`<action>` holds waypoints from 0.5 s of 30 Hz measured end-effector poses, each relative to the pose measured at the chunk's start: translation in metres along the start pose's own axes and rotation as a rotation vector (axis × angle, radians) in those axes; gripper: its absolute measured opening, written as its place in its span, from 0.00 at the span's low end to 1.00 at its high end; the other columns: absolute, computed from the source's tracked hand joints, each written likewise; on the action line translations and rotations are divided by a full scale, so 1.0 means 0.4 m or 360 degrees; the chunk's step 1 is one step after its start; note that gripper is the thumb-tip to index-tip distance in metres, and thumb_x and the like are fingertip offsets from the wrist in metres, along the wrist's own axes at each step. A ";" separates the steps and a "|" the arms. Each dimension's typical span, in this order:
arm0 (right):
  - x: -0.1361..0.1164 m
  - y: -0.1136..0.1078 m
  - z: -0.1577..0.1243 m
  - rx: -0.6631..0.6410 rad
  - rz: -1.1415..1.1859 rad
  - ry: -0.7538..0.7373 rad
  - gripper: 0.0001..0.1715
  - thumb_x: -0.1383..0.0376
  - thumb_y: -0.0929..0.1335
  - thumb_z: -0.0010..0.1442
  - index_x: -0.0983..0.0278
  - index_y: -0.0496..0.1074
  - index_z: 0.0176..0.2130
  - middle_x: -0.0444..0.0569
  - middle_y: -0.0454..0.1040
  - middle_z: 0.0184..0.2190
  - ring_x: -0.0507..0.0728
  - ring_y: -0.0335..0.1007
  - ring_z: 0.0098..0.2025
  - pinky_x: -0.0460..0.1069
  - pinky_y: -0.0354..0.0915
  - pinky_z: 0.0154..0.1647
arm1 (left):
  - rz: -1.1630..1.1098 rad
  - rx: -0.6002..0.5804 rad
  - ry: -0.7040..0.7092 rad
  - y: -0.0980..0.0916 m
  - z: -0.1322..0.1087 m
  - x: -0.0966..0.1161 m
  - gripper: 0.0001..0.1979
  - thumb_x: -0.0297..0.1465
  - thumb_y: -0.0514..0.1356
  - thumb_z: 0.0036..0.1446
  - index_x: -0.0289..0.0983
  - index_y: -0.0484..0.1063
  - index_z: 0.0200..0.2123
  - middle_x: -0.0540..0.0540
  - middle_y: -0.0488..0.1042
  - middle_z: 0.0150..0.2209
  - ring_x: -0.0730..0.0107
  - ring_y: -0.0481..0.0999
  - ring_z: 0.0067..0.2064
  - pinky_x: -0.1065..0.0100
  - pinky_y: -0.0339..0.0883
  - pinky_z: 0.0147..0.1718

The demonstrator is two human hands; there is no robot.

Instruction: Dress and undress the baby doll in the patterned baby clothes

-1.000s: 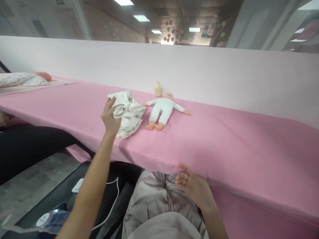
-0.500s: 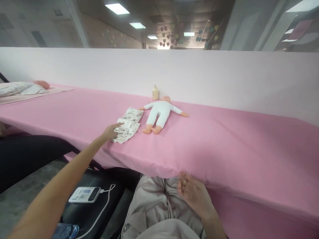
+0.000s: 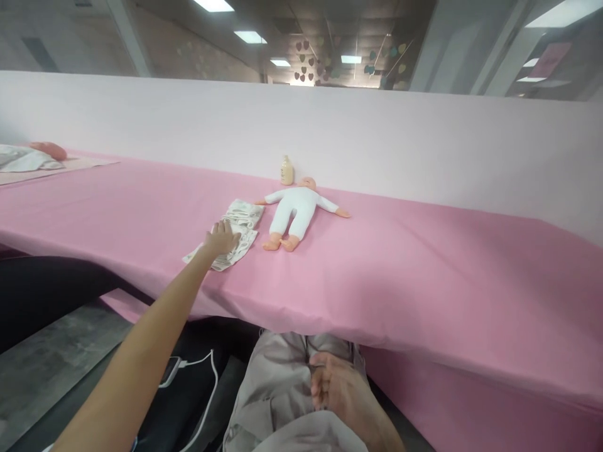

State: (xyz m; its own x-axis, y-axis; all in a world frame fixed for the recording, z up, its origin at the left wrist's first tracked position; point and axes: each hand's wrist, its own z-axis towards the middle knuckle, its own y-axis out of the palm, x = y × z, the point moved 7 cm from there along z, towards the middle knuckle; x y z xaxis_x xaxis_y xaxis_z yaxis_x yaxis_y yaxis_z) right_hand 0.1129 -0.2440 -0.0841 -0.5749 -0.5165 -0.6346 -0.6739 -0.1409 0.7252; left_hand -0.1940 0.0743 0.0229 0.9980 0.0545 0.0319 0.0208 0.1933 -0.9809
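My left hand (image 3: 222,240) lies palm down with its fingers apart on a pile of pale folded cloths (image 3: 244,215). Part of the cloth spreads out flat to the left, under the wrist. Just right of the pile, a doll in a white suit (image 3: 296,208) lies on its back, arms stretched out and feet toward me. A cream bottle (image 3: 287,171) stands beside the doll's head. Over my lap is my right hand (image 3: 332,384), palm turned up and fingers loosely curled, with nothing in it.
Pink cloth covers the long table (image 3: 424,270), which meets a white wall. At the far left another doll (image 3: 49,150) lies under a pale cloth. A device with a white cable (image 3: 211,389) rests on the black seat to the left of my legs.
My left hand has shifted right and up onto the cloths, and part of the cloth now spreads farther left. My right hand has drawn back from the table's edge over my lap.
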 end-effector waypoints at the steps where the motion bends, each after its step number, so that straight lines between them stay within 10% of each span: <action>1: 0.004 -0.007 -0.002 0.0017 0.0005 0.0002 0.16 0.57 0.68 0.54 0.64 0.73 0.39 0.48 0.74 0.24 0.54 0.68 0.24 0.48 0.61 0.28 | 0.0014 -0.0026 -0.0014 0.015 0.003 0.000 0.35 0.39 0.42 0.60 0.17 0.46 0.62 0.20 0.47 0.64 0.41 0.48 0.65 0.41 0.49 0.56; 10: 0.099 -0.073 0.080 -0.0093 -0.0160 0.0223 0.15 0.51 0.69 0.46 0.54 0.77 0.33 0.44 0.75 0.23 0.52 0.69 0.22 0.48 0.60 0.26 | -0.0008 0.0116 0.0169 -0.074 0.170 0.085 0.33 0.37 0.48 0.58 0.27 0.48 0.64 0.31 0.44 0.66 0.46 0.40 0.67 0.50 0.44 0.61; 15: 0.119 -0.106 0.166 0.0092 -0.0313 0.0191 0.11 0.49 0.70 0.35 0.46 0.75 0.24 0.36 0.70 0.14 0.52 0.65 0.15 0.47 0.57 0.20 | 0.0108 -0.0114 0.0206 -0.011 0.221 0.132 0.34 0.37 0.56 0.52 0.23 0.59 0.58 0.22 0.56 0.60 0.32 0.50 0.63 0.44 0.46 0.57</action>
State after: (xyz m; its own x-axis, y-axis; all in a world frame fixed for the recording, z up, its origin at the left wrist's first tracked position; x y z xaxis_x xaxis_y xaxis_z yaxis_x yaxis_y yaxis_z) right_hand 0.0832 -0.2064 -0.1626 -0.3730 -0.5812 -0.7232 -0.7947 -0.2020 0.5723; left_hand -0.1467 0.1628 0.0460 0.9965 -0.0625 -0.0555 -0.0475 0.1229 -0.9913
